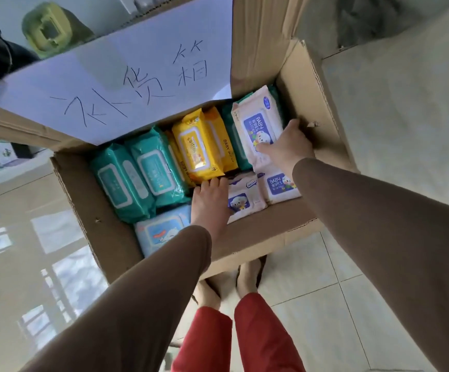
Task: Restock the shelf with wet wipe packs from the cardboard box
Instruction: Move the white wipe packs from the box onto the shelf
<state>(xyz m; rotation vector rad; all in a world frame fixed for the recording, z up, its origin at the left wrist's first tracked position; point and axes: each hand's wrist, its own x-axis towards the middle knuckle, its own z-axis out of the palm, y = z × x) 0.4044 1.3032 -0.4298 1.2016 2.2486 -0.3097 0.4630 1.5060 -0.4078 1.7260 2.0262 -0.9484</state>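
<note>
Your brown corrugated cardboard box [306, 84] holds teal plastic wipe packs [126, 181], a yellow pack [199, 149], and pale pink packs with blue labels [258, 122]. Your sleeves [373, 224] are brown, trousers [260, 336] red.

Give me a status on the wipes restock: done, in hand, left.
Done: nothing visible; no restocked shelf is in view. In hand: the right hand grips a pink baby wipes pack at the far right of the cardboard box; the left hand reaches to the near end of a yellow pack. Left: teal packs, a light blue pack and white packs still fill the box.
</note>
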